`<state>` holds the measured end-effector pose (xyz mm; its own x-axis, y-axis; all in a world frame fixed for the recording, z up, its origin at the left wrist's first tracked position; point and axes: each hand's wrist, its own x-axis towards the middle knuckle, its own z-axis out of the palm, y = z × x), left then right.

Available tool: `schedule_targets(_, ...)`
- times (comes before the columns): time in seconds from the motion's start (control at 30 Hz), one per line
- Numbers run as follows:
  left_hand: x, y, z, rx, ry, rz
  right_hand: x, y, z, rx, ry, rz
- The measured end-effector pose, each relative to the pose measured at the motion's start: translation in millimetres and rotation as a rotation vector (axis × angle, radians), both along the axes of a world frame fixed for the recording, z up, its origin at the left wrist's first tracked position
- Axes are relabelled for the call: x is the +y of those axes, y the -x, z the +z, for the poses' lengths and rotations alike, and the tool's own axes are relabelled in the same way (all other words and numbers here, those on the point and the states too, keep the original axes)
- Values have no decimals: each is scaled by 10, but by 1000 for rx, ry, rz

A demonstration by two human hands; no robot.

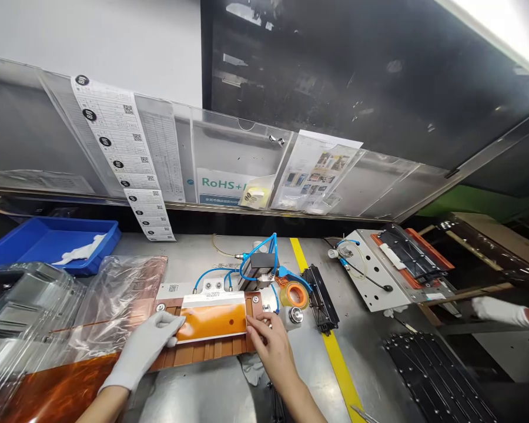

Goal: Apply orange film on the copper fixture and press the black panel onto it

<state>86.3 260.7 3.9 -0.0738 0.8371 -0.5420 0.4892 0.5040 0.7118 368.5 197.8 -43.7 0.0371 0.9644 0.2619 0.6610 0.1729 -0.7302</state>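
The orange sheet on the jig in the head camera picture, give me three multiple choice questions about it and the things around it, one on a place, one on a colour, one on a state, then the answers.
1. Where does the roll of tape lie?
A. right of the orange sheet
B. in the blue tray
C. on the far right fixture

2. What colour is the line painted along the table?
A. red
B. yellow
C. white

3. How are the person's two hands covered?
A. both gloved
B. both bare
C. left hand gloved, right hand bare

Answers:
1. A, the roll sits on the table just right of the sheet, by the blue hoses.
2. B, the stripe runs yellow from the back edge toward the camera.
3. C, a white glove covers the left hand at the sheet's left edge, while bare fingers touch its right edge.
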Motion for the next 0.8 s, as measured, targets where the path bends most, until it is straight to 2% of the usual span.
schedule_targets(0.3,14,50,-153,-34,-25,-15,38,30,-69,-55,-11,22)
schedule_targets(0.63,-19,26,-106,-68,-31,5,43,45,-49,5,83,-15)
schedule_targets(0.8,-9,66,-194,-41,-40,8,88,-161,-2,62,144,-75)
